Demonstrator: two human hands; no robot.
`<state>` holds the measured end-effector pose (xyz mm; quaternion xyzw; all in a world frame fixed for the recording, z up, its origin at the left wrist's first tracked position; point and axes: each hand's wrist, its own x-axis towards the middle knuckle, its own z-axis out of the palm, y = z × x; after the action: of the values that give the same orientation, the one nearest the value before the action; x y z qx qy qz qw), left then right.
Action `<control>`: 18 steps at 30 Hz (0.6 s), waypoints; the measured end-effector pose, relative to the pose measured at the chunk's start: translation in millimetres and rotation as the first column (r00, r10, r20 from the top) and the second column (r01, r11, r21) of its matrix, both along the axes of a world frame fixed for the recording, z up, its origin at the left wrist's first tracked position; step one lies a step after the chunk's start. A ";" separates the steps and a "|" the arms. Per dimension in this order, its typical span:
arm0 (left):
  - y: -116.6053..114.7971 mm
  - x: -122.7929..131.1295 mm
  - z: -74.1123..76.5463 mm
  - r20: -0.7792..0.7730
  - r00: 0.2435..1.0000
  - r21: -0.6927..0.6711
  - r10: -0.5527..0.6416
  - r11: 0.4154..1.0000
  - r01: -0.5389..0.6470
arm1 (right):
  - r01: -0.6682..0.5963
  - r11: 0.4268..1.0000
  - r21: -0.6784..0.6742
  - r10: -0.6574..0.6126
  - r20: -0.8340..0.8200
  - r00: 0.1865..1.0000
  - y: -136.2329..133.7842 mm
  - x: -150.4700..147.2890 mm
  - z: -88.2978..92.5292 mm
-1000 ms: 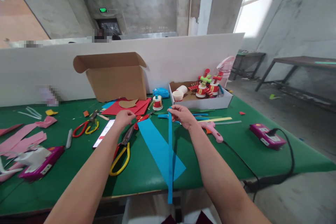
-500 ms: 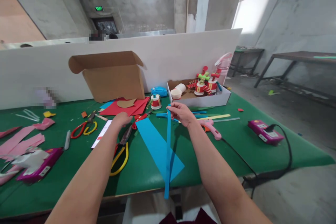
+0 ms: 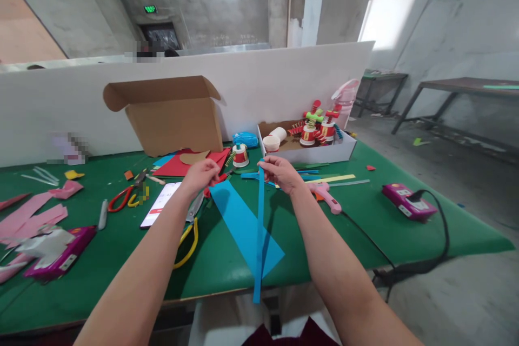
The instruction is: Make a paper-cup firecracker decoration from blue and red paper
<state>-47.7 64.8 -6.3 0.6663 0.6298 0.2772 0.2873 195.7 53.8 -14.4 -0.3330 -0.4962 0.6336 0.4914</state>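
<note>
My right hand [image 3: 281,173] pinches the top end of a narrow blue paper strip [image 3: 259,232], which hangs down past the table's front edge. Behind the strip lies a wide blue paper sheet [image 3: 235,216]. My left hand [image 3: 201,175] is left of the strip, its fingers loosely curled with a small gap at the tips and nothing visible between them. Under and beside that hand are red sheets [image 3: 170,165] and a pair of yellow-handled snips [image 3: 190,248], partly hidden by my left forearm. A phone [image 3: 156,211] lies left of that forearm.
A white box [image 3: 316,157] holds paper cups and decorated cup figures. One cup figure [image 3: 240,157] stands beside it. A pink glue gun [image 3: 330,200] trails a cord on the right, near a purple box [image 3: 407,205]. Red-handled scissors [image 3: 120,200] and pink paper pieces [image 3: 32,216] lie left.
My left hand has lifted and moved right, towards the blue strip, uncovering more of the phone. My right hand keeps its grip on the strip in nearly the same place.
</note>
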 end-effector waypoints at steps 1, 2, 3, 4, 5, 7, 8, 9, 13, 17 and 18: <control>-6.4 12.2 2.0 0.025 0.995 -0.023 -0.099 0.995 0.100 | -0.001 1.000 0.000 0.001 -0.006 1.000 -0.2 0.5 0.3; -12.8 25.0 2.6 -0.002 0.984 -0.067 -0.179 0.982 0.178 | -0.003 1.000 0.002 0.003 -0.016 1.000 -0.4 1.1 0.5; -18.9 37.5 1.9 -0.076 0.970 -0.121 -0.231 0.968 0.221 | -0.007 1.000 0.007 0.007 -0.028 1.000 -0.5 1.8 0.6; -24.3 49.1 -0.2 -0.189 0.941 -0.157 -0.280 0.955 0.252 | -0.010 1.000 0.012 0.010 -0.043 0.999 -0.6 2.5 0.7; -29.0 59.3 -3.4 -0.346 0.883 -0.162 -0.317 0.947 0.277 | -0.012 1.000 0.017 0.013 -0.056 0.998 -0.7 3.1 0.7; -35.3 74.3 -12.1 -0.534 0.776 -0.137 -0.336 0.940 0.312 | -0.010 1.000 0.017 0.011 -0.071 0.997 -0.7 3.9 0.5; -36.9 79.3 -16.8 -0.574 0.747 -0.131 -0.336 0.938 0.321 | -0.008 1.000 0.014 0.009 -0.073 0.997 -0.6 4.1 0.4; -37.7 83.2 -21.2 -0.591 0.734 -0.128 -0.334 0.938 0.323 | -0.008 1.000 0.009 0.008 -0.073 0.997 -0.5 4.2 0.2; -35.6 91.9 -29.9 -0.611 0.720 -0.138 -0.330 0.939 0.314 | -0.011 1.000 -0.006 0.011 -0.075 0.997 0.0 4.4 -0.4; -37.3 83.6 -16.2 -0.609 0.715 -0.146 -0.342 0.935 0.323 | -0.005 1.000 -0.014 0.004 -0.097 0.995 0.4 6.1 0.0; -40.9 76.2 -9.2 -0.600 0.721 -0.144 -0.347 0.933 0.329 | -0.005 1.000 -0.018 0.003 -0.108 0.994 0.5 6.7 0.3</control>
<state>28.5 23.9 -15.5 0.8191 0.5604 -0.0211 0.1209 202.5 54.2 -14.0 -0.3019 -0.4640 0.6559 0.5132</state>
